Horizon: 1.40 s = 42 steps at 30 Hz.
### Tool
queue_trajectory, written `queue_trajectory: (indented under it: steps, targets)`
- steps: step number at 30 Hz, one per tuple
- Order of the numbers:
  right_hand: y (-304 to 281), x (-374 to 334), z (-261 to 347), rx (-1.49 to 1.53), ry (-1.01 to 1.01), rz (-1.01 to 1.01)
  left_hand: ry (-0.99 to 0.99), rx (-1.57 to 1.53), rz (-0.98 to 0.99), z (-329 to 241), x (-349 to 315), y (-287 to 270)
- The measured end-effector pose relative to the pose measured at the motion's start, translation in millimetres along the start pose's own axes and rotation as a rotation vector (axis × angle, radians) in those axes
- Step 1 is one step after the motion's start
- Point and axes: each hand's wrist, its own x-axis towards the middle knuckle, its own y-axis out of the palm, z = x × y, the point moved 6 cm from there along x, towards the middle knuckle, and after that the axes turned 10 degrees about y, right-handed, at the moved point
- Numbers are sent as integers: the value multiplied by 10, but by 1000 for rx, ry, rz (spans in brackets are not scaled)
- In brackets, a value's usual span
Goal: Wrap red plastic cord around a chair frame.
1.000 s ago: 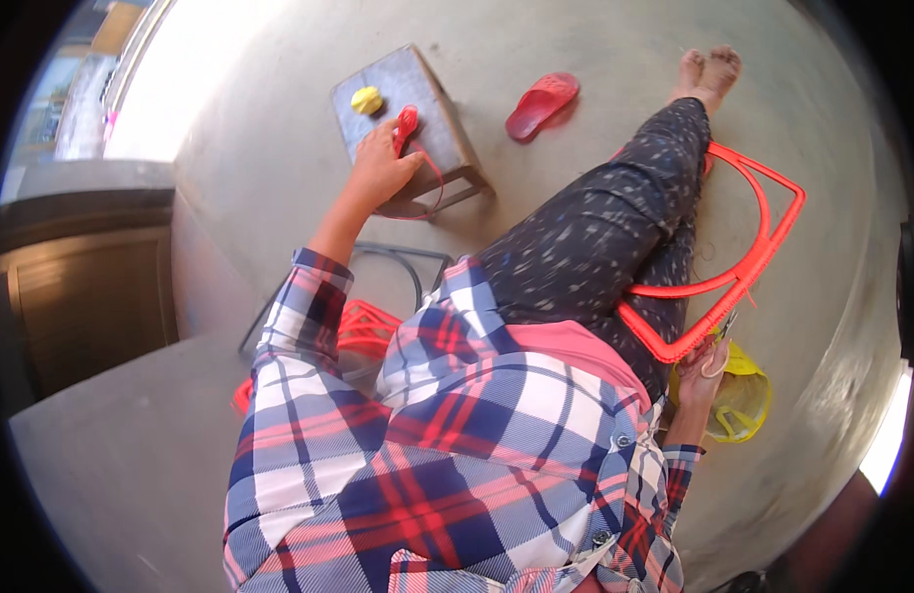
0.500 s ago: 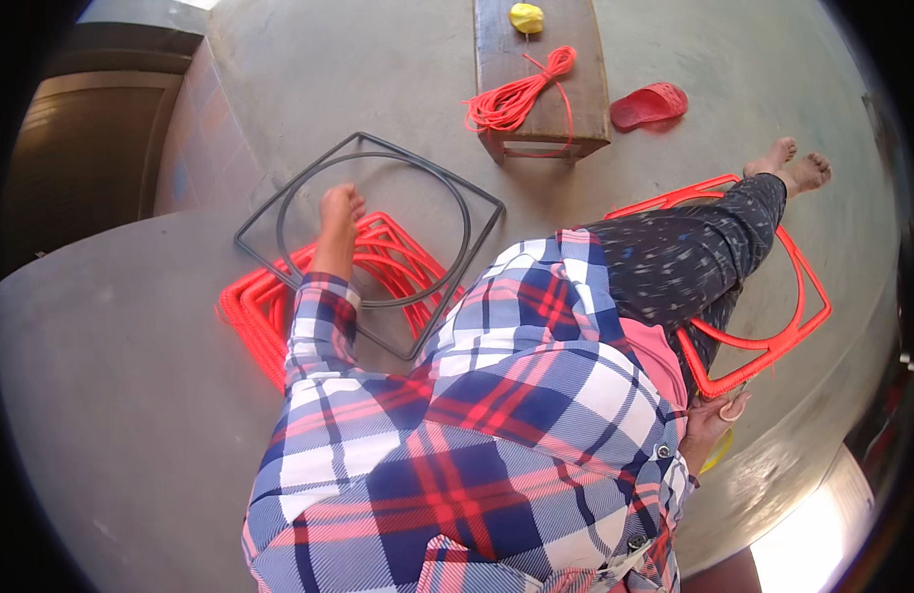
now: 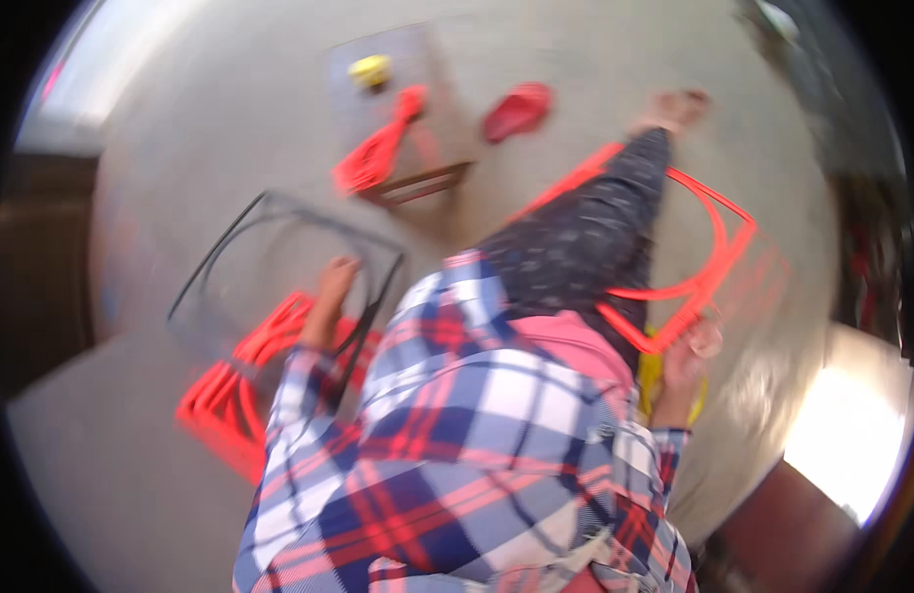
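My left hand [image 3: 335, 285] reaches over a dark square frame with a ring inside it [image 3: 215, 252]. Blur hides its fingers, and whether it touches that frame I cannot tell. Beneath it lie several stacked red frames [image 3: 224, 405]. Another red frame [image 3: 709, 287], square with a curved inner ring, lies about my legs, which cover part of it. At this frame's near right edge is my right hand [image 3: 688, 358], its fingers curled against the edge. Faint red streaks, like thin cord, blur to the right of that frame.
Beyond my knees stands a low wooden bench [image 3: 358, 44] bearing a bundle of red cord [image 3: 378, 153] and a small yellow object [image 3: 370, 69]. A red slipper [image 3: 518, 111] rests on the floor beside it. Something yellow [image 3: 652, 374] shows behind my right wrist.
The view has turned and blurred, shifting the bench, slipper and frames leftward. My right hand has come up along the red frame's edge. My left hand stays over the dark frame, nearer its right side.
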Motion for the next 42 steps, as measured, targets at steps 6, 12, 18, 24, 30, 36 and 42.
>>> queue_trajectory:
  steps: [6,12,18,24,30,36,42]
  targets:
    - [332,22,55,-80,-74,-520,67,-93,-23,-793,-58,-165]
    - [5,143,155,-345,-61,-614,260,-71,-50,-1748,-300,-82]
    - [-723,-217,-81,-292,61,-817,738,-127,23,-2977,-999,583]
    - [-2819,-1086,-2160,-1837,6,-619,846,-127,383,-3939,-1560,1417]
    - [-2911,-1287,-3070,-1399,222,-764,877,95,1058,-4216,-1878,2879]
    - [-2164,-1541,-2392,-1682,309,-537,597,19,1255,-3927,-1759,4088]
    - [-1914,-1512,-2146,-507,198,-731,327,-2,1406,-3864,-1805,4167]
